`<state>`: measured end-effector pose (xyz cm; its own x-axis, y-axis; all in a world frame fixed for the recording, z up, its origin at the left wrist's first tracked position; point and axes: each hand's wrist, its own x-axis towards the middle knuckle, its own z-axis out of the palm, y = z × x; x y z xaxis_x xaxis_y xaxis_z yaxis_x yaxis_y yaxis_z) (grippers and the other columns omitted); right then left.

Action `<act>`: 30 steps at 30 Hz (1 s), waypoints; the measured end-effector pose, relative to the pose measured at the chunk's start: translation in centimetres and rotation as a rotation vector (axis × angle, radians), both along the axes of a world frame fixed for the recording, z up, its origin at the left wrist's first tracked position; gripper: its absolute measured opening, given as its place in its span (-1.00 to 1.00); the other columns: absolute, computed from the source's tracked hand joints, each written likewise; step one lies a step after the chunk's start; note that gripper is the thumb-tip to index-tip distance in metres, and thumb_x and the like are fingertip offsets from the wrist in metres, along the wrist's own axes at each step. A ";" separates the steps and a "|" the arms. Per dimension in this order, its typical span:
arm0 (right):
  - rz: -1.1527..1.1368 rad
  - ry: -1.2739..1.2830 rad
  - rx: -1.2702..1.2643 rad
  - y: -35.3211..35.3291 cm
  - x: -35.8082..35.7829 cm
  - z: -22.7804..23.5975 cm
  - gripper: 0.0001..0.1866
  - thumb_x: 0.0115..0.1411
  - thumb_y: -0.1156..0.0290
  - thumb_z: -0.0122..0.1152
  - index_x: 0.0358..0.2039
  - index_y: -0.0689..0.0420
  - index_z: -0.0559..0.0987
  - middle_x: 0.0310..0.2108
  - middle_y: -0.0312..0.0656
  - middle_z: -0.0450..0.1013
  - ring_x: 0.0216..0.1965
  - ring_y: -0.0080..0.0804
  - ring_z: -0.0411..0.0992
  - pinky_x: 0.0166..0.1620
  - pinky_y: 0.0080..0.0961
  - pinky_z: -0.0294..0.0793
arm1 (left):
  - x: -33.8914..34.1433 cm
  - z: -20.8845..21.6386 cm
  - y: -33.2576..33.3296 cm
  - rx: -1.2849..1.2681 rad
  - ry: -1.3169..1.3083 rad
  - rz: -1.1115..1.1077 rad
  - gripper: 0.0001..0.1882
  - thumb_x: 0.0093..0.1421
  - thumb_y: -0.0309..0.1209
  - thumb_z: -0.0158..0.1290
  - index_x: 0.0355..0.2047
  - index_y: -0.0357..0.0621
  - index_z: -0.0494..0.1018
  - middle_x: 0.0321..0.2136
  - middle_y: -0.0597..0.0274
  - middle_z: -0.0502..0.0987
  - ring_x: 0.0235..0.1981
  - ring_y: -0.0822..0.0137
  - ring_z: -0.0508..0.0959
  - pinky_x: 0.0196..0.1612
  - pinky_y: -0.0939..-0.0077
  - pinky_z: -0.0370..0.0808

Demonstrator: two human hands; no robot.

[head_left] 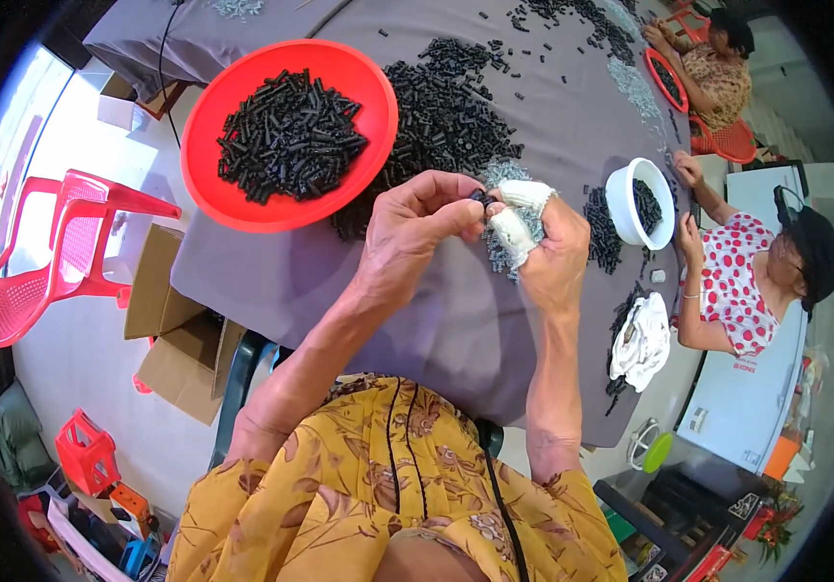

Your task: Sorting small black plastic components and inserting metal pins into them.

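Over the grey-clothed table (407,330), my hands meet at a small black cylindrical piece (482,198). My left hand (425,215) is closed in a pinch on one end of it. My right hand (551,238), with white wraps on its thumb and a finger, is closed at the other end; its fingertips partly hide the piece. Behind and under my right hand lies a heap of small clear-grey pieces (500,257). A large heap of black cylindrical pieces (448,112) spreads beyond my hands. To the left, a red basin (206,179) holds many longer black pieces.
A white bowl (621,206) with black pieces stands right of my hands, a white cloth (642,339) nearer. One person (742,272) sits at the right edge, another (720,78) farther off. Cardboard boxes (179,373) and a red chair (73,242) stand on the left floor.
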<state>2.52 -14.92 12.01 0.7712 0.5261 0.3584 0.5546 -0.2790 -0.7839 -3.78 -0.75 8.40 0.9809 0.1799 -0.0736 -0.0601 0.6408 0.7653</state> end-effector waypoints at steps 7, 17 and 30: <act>0.050 0.396 0.397 -0.4 0.5 -0.5 -0.85 0.09 0.57 0.22 -0.28 0.25 0.53 -0.37 -0.27 0.50 -0.38 -0.58 0.47 -0.29 -0.66 0.45 | -0.1 0.4 -0.2 0.034 0.014 -0.033 -0.80 0.12 -0.52 0.09 -0.22 -0.27 0.48 -0.38 0.23 0.56 -0.43 0.50 0.49 -0.30 0.62 0.45; 0.002 0.303 0.252 -0.1 0.1 0.0 -0.85 0.11 0.53 0.21 -0.29 0.25 0.53 -0.39 -0.29 0.49 -0.40 -0.60 0.46 -0.34 -0.67 0.43 | -0.3 0.9 -0.4 0.062 0.013 -0.038 -0.79 0.12 -0.50 0.11 -0.23 -0.34 0.48 -0.42 0.32 0.52 -0.45 0.58 0.42 -0.33 0.69 0.39; 0.001 0.188 0.108 -0.4 0.3 -0.6 -0.86 0.07 0.49 0.25 -0.34 0.21 0.53 -0.45 -0.27 0.51 -0.45 -0.58 0.46 -0.37 -0.63 0.43 | -0.6 0.7 -0.4 0.111 0.032 -0.034 -0.83 0.10 -0.52 0.13 -0.27 -0.28 0.50 -0.46 0.31 0.54 -0.47 0.55 0.47 -0.33 0.68 0.40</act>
<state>2.81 -15.35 11.41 0.8291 0.4935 0.2630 0.3963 -0.1867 -0.8990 -4.40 -1.12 9.06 0.9840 0.1555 -0.0864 -0.0142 0.5529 0.8331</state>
